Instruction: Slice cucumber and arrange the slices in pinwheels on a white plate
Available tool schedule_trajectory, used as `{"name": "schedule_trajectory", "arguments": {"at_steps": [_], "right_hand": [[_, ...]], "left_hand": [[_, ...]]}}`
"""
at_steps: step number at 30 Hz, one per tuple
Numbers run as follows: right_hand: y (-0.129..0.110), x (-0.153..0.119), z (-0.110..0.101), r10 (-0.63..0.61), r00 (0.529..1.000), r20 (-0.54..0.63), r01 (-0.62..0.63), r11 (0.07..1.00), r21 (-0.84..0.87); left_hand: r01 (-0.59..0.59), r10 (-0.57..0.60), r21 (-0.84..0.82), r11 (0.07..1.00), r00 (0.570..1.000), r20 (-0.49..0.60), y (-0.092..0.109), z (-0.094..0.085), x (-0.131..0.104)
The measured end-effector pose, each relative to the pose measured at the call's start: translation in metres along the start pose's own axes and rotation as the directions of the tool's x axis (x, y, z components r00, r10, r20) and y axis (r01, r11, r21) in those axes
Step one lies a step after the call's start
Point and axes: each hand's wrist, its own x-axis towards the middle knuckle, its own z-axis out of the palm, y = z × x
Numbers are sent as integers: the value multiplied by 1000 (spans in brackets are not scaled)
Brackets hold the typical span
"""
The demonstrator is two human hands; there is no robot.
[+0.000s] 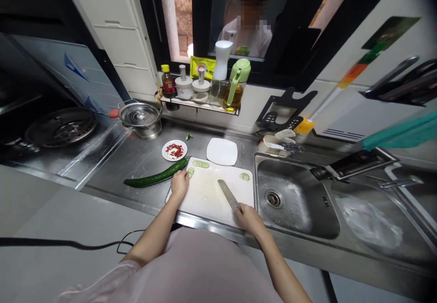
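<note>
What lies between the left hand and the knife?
In the head view, white cutting board with faint marks lies between the left hand and the knife; a few cucumber slices sit right by that hand.

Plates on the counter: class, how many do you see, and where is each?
2. A round plate bearing red pieces lies beyond the long cucumber; a squarish plate lies just beyond the cutting board. No others show.
</note>
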Motion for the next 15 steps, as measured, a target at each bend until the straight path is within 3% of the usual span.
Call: {"name": "schedule_trajectory", "arguments": {"at_steps": [9, 15], "right_hand": [[-4, -7, -5, 21, 1000, -2, -21, 1000, 4], [1, -10, -5, 48, 999, -19, -47, 998, 28]], "left_hand": [[5, -5, 33, 999, 1000, -1, 4, -4, -3], [-78, 78, -4, 997, 995, -64, 28, -2, -8]]}}
